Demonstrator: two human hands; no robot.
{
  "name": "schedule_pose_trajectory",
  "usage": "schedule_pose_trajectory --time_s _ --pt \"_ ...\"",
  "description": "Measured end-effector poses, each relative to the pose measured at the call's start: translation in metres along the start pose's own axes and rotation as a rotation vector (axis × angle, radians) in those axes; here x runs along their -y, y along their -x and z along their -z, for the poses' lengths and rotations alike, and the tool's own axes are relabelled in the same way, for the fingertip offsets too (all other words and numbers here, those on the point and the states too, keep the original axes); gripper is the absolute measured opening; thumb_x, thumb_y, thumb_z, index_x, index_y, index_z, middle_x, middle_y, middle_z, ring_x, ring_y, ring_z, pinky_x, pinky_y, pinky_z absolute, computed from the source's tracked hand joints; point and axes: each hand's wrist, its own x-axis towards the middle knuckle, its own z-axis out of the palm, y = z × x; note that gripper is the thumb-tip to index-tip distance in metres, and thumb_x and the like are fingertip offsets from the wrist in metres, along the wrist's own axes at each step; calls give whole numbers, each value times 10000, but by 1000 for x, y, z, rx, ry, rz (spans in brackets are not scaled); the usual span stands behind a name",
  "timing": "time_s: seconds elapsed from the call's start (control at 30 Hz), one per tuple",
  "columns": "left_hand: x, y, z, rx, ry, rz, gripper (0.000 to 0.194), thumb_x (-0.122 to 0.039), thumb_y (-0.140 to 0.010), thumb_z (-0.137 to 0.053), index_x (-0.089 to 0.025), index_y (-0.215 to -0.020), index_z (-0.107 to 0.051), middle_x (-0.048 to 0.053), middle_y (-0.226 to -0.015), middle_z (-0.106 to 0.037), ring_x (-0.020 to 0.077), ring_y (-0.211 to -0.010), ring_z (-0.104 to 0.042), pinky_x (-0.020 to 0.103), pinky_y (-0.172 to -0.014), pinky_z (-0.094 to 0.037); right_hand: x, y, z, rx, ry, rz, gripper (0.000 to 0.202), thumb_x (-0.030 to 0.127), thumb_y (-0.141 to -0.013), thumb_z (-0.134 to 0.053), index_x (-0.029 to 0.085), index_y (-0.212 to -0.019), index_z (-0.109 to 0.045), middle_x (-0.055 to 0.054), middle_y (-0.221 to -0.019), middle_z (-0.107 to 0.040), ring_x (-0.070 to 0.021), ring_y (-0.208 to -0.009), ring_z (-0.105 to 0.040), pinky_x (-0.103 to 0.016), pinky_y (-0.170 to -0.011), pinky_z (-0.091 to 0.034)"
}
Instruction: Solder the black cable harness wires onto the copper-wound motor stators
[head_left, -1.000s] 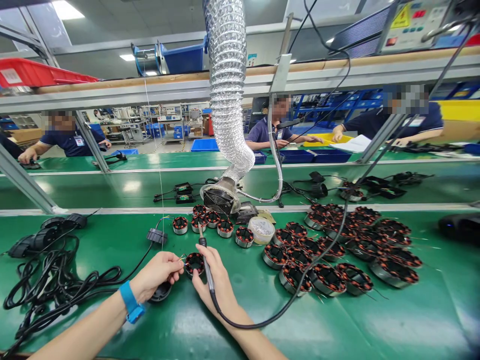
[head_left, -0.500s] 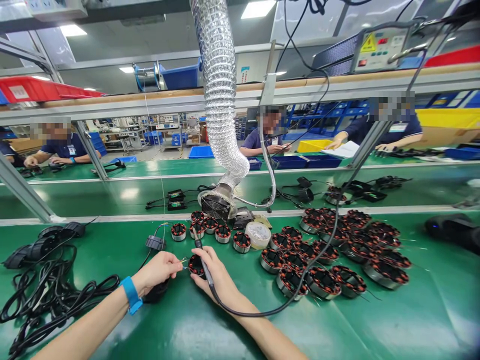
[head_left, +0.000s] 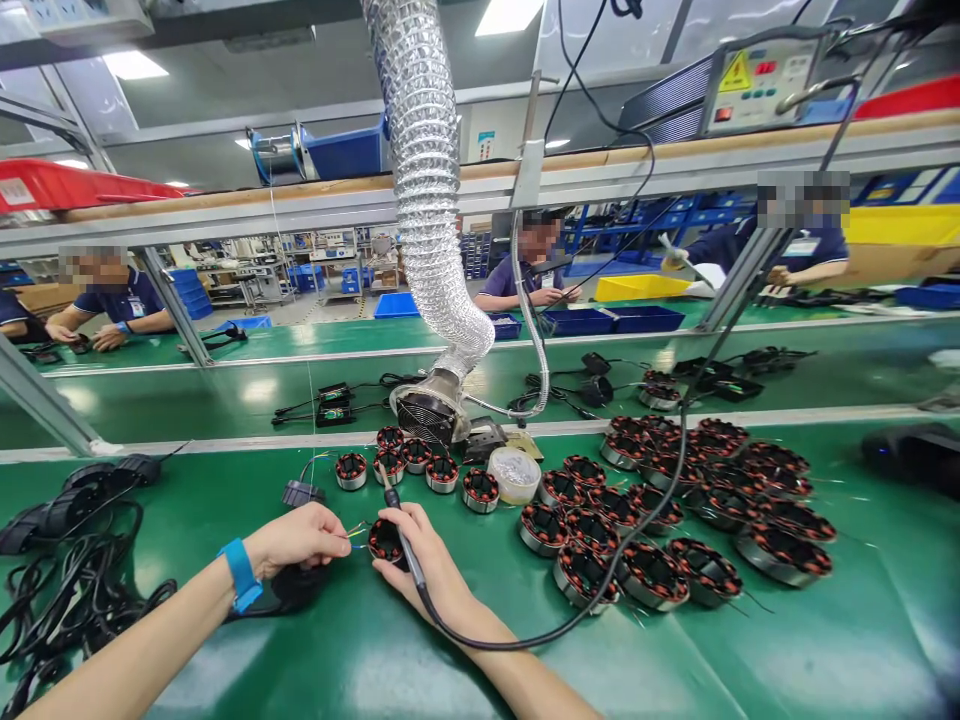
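Observation:
My left hand [head_left: 304, 540], with a blue band on its wrist, pinches thin coloured wires [head_left: 355, 534] beside a small ring-shaped motor stator [head_left: 384, 541]. My right hand [head_left: 435, 565] holds a soldering iron [head_left: 409, 558], its tip pointing up and away from me. The thumb of that hand rests along the stator's near side. Black core and orange-red windings show inside the ring. Below my left wrist lies a black round part [head_left: 300, 586], partly covered by the hand. Another dark round part with wires [head_left: 303, 492] sits just beyond my left fingers.
Several stators [head_left: 585, 570] crowd the green bench on the right. A round tub [head_left: 514, 474] stands by smaller ones. Black cables [head_left: 82, 585] pile up at left. A foil duct [head_left: 427, 180] hangs over a fan [head_left: 429, 412]. The iron's cord crosses rightward. People sit opposite.
My left hand has drawn slightly left from the stator, and more of the coloured wires shows. The right hand keeps its grip. Across the bench, a person at right has lifted some paper.

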Motion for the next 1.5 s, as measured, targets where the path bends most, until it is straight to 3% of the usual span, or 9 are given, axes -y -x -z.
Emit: schedule_pose_trajectory --time_s 0.13,0.33,0.53,0.6,0.77,0.87,0.97,1.17,1.5 --pt "-10 -6 -15 -52 -60 -22 474 -563 -588 -707 -181 -501 -442 -104 -447 -268 60 -466 -146 276 -499 -79 1 0 -1 10 -2 -2 625 70 -765 -679 277 -1305 -442 -51 -1204 -464 -170 -1009 -558 -298 -918 -476" --pt "-4 -5 -12 -113 -59 -4 507 -648 -607 -680 -148 -634 -606 -97 -466 -321 66 -456 -178 268 -487 -92 0 1 -2 -3 10 3 630 75 -765 -688 275 -1309 -441 -57 -1208 -458 -177 -1019 -551 -304 -917 -475" --pt "8 3 3 -76 175 1 461 -585 -612 -701 -142 -654 -584 -16 -591 -549 73 -490 -388 220 -498 -253 2 1 -1 1 9 1 635 78 -767 -701 278 -1309 -437 -49 -1195 -466 -172 -1016 -550 -297 -918 -470" --pt "8 1 -2 -128 138 -7 450 -578 -613 -696 -148 -657 -571 -32 -564 -521 65 -464 -342 224 -478 -215 2 1 -1 4 10 1 639 75 -762 -705 278 -1307 -440 -49 -1196 -469 -172 -1011 -553 -296 -915 -471" --pt "3 -7 -18 -269 34 -69 525 -673 -629 -628 -152 -654 -569 -109 -445 -274 68 -459 -164 265 -479 -80 3 1 -2 -1 22 -16 635 64 -750 -713 276 -1289 -452 -47 -1185 -477 -174 -998 -561 -299 -904 -478" --pt "2 -7 -15 -217 91 -15 582 -720 -623 -608 -152 -750 -592 -103 -455 -337 67 -440 -172 266 -476 -77 3 1 -2 -3 20 -15 636 62 -749 -715 275 -1287 -450 -50 -1190 -474 -175 -1002 -563 -303 -909 -478" --pt "2 -3 -9 -165 131 19 539 -678 -584 -674 -165 -697 -555 -72 -525 -445 56 -441 -208 259 -476 -95 2 1 -3 -15 20 4 642 63 -753 -710 277 -1296 -442 -49 -1192 -477 -175 -1011 -563 -302 -917 -476" --pt "3 -10 -20 -335 58 -93 529 -667 -570 -672 -147 -610 -580 -78 -483 -343 84 -508 -217 270 -515 -118 0 1 -7 -39 37 4 656 60 -725 -723 276 -1284 -456 -39 -1162 -491 -165 -968 -582 -285 -874 -496" --pt "8 -18 -19 -394 58 -55 648 -730 -539 -656 -108 -714 -691 -77 -443 -339 94 -482 -217 274 -521 -106 7 -1 -6 -36 71 -3 631 79 -725 -731 278 -1265 -472 -47 -1155 -503 -182 -974 -602 -310 -863 -518"
